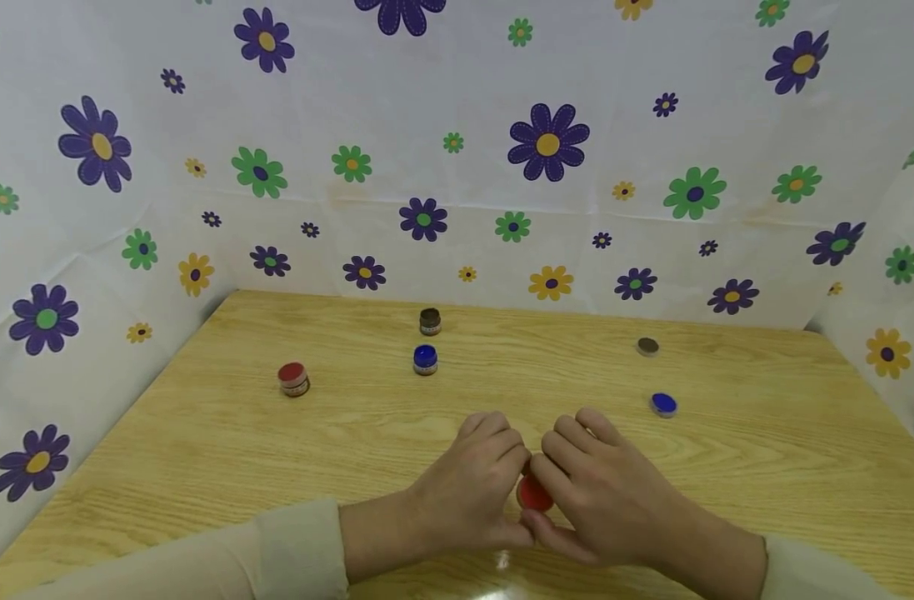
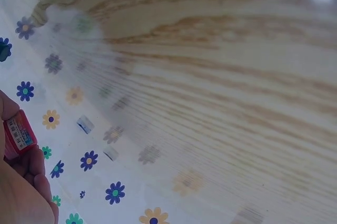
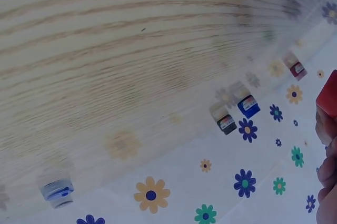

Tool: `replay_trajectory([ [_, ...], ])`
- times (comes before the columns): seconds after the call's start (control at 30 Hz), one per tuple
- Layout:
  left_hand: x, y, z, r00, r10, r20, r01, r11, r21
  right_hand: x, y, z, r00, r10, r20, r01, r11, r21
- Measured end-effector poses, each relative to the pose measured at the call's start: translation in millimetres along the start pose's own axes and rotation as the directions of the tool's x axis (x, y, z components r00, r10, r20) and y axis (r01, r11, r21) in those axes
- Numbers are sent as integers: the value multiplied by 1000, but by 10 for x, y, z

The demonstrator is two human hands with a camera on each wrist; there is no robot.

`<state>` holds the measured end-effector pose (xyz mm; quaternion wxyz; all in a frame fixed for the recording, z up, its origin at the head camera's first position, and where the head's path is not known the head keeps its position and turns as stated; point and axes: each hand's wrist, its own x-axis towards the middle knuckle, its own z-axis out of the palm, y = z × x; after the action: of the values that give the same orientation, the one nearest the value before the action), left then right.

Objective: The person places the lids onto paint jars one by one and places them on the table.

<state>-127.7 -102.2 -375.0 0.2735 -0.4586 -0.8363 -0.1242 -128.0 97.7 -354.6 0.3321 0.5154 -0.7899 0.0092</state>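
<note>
In front of me both hands come together on a small red paint jar (image 1: 535, 493). My left hand (image 1: 475, 487) holds the jar from the left with fingers curled, and my right hand (image 1: 610, 487) grips it from the right. Its red top shows between the thumbs and forefingers; whether the lid is loose cannot be told. In the left wrist view a printed label is visible on the red jar (image 2: 20, 133), held by the left hand (image 2: 26, 187). The right wrist view catches only part of the red jar (image 3: 329, 98) and the right hand's fingers (image 3: 327, 166).
Farther back stand an open blue paint jar (image 1: 425, 360) and an open dark paint jar (image 1: 430, 322). A darker red jar (image 1: 294, 379) sits to their left, apparently lidded. Toward the right lie a blue lid (image 1: 664, 405) and a dark lid (image 1: 647, 347). A flowered sheet (image 1: 427, 167) surrounds the wooden table (image 1: 352, 442).
</note>
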Motion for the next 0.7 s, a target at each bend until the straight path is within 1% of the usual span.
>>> replay_trajectory([
  [0.13, -2, -1, -3, 1000, -1, 7, 1, 1000, -1, 7, -12, 7, 1000, 12, -6, -12, 1000, 6],
  [0.2, -2, -2, -12, 1000, -1, 8, 1, 1000, -17, 13, -18, 6, 1000, 13, -11, -13, 1000, 3],
  [0.33, 5, -3, -22, 1000, 9, -6, -10, 998, -56, 25, -28, 5, 1000, 8, -16, -8, 1000, -7],
  [0.4, 8, -2, -19, 1000, 20, -17, -21, 998, -61, 27, -32, 4, 1000, 6, -15, -6, 1000, -11],
  [0.53, 14, -3, -5, 999, 44, -33, -45, 998, -33, 23, -32, 4, 1000, 5, -19, -5, 1000, -8],
  [0.7, 5, -16, -10, 999, 47, -21, -47, 999, -7, 7, -21, 11, 1000, 9, -25, -9, 1000, 11],
])
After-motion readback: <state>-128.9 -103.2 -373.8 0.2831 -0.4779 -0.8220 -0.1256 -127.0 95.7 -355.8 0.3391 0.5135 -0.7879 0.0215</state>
